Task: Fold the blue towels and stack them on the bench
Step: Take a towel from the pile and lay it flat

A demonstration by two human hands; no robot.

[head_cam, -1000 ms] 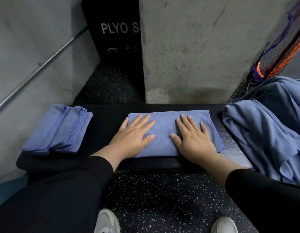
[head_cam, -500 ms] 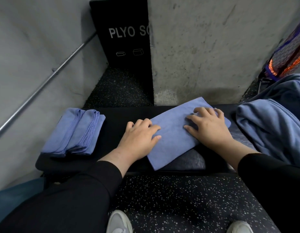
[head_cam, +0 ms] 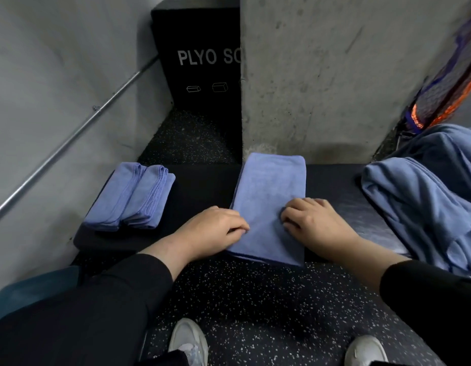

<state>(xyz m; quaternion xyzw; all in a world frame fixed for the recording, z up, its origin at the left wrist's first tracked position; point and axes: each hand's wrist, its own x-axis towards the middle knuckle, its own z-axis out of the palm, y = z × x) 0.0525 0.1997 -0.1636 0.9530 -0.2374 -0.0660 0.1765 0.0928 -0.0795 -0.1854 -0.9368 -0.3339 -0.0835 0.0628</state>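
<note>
A half-folded blue towel [head_cam: 271, 191] lies across the black bench [head_cam: 202, 188], its long side running away from me and its near end hanging over the front edge. My left hand [head_cam: 213, 228] grips the towel's left edge near that end, fingers curled. My right hand [head_cam: 316, 225] sits on the near right part, curled fingers pinching the cloth. Two folded blue towels [head_cam: 131, 196] lie side by side at the bench's left end. A heap of unfolded blue towels [head_cam: 427, 196] covers the right end.
A concrete pillar [head_cam: 321, 75] rises right behind the bench, with a black plyo box [head_cam: 200, 62] to its left. A metal rail [head_cam: 70, 136] runs along the grey left wall. My white shoes [head_cam: 188, 342] stand on speckled floor.
The towel has turned from lying along the bench to lying across it. Both hands went from flat on it to curled at its near end. The view shifted right.
</note>
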